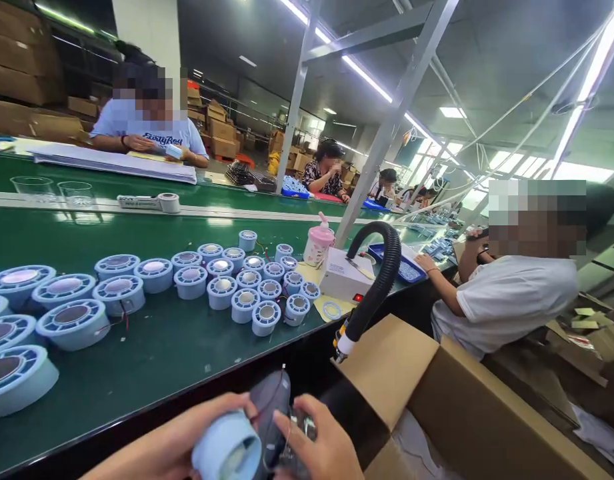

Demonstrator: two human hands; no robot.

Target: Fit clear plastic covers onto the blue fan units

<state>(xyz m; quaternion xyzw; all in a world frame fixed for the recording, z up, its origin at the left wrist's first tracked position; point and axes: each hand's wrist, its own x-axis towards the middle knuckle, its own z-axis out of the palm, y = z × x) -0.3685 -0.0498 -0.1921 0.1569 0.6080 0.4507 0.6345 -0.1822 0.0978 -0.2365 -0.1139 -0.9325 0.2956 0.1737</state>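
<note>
My left hand (184,427) is closed round a light-blue round plastic housing (227,448), tilted so that its open side faces right. A thin dark wire (273,400) with a small white end rises between my hands. My right hand (329,440) has its fingers curled around a clear, shiny piece (303,427), too blurred to name exactly. Both hands are just in front of the bench edge, close together but apart. On the green bench (177,353) stand many similar blue housings (121,287) with silvery centres, larger at left and smaller at right.
A white box (337,273) with a black flexible hose (387,260) stands at the bench edge, near a pink cup (319,243). At right is an open cardboard box (487,407). A co-worker (511,300) sits beyond it; another (151,133) sits across the bench. A metal post (381,140) rises ahead.
</note>
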